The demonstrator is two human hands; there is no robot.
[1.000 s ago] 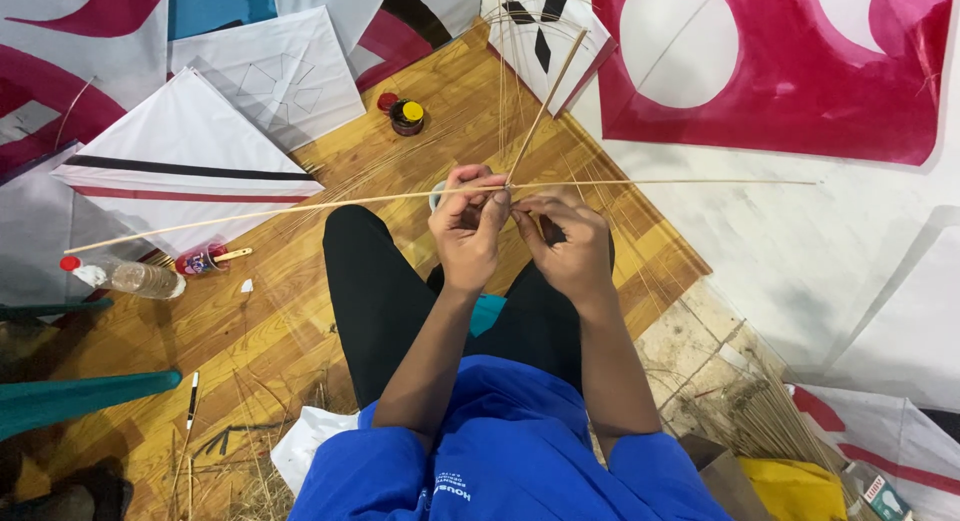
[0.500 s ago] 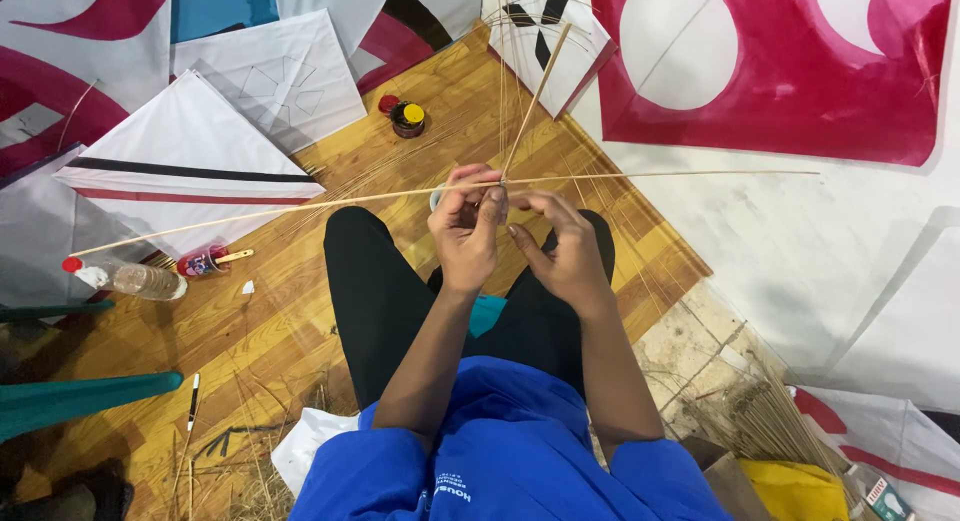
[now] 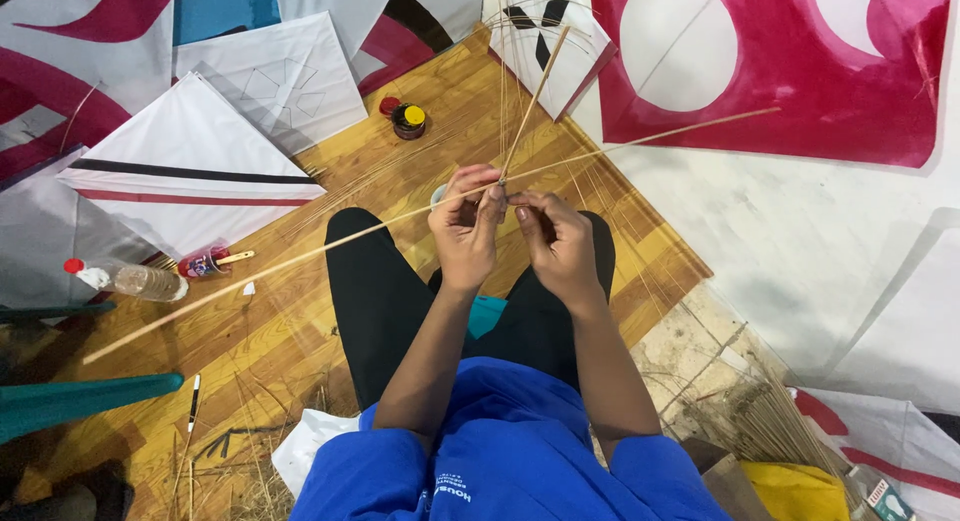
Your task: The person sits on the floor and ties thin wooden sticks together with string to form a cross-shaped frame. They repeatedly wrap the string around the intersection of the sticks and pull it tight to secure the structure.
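Two sticks (image 3: 520, 131) crossed; left hand (image 3: 465, 231) and right hand (image 3: 555, 243) both pinched crossing. Best held joint steady, binding tight, long stick level.

A clear plastic bottle (image 3: 128, 279) with red cap lies on the floor's left.

Blue short-sleeved shirt, black trousers, bare forearms and hands (image 3: 510, 236).
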